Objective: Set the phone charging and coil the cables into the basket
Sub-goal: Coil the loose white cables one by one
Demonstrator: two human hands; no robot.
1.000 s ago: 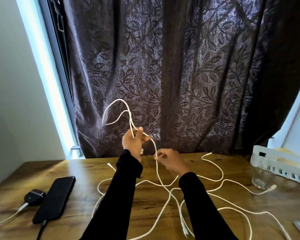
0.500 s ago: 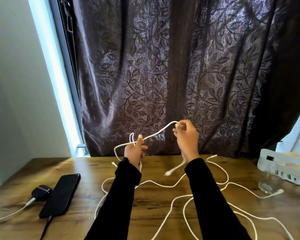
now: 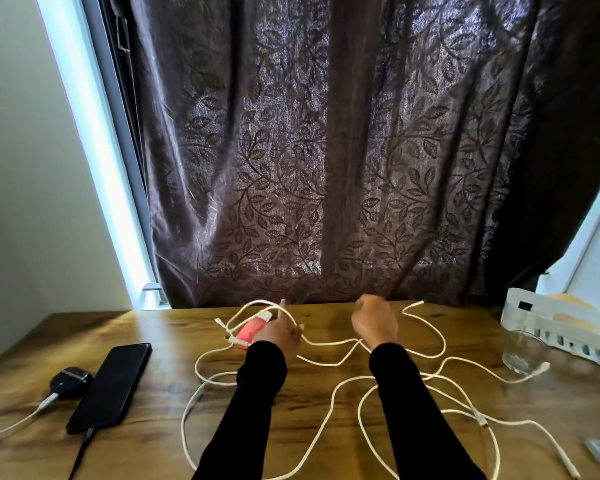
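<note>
A person sits at a wooden table [image 3: 160, 341] before a dark leaf-patterned curtain [image 3: 326, 168], both black-sleeved arms stretched forward. Half a second ago both hands were raised, stretching a length of white cable between them; now both have dropped to the tabletop and that stretch of cable lies slack again. The coiling looks interrupted or restarted, so no finished coil exists yet.

The left hand [image 3: 279, 332] rests low with its fingers loosely curled, a loop of the white cables [image 3: 329, 407] running over or through them; a firm grip cannot be confirmed. Just beyond it lies a small red and white object [image 3: 253, 329], partly hidden by the hand, its identity unclear. The right hand [image 3: 374, 322] hovers with fingers half open and seems to hold nothing, though motion blur makes this uncertain.

The cables sprawl in tangled loops across the middle and right of the table. How many there are cannot be counted. The phone [image 3: 113, 386] lies at the left with a dark lead entering its near end, so charging appears set up; a round black charger [image 3: 70, 377] sits beside it. The white basket [image 3: 565, 323] stands at the far right, cut off by the frame, behind a clear glass [image 3: 522, 351].
</note>
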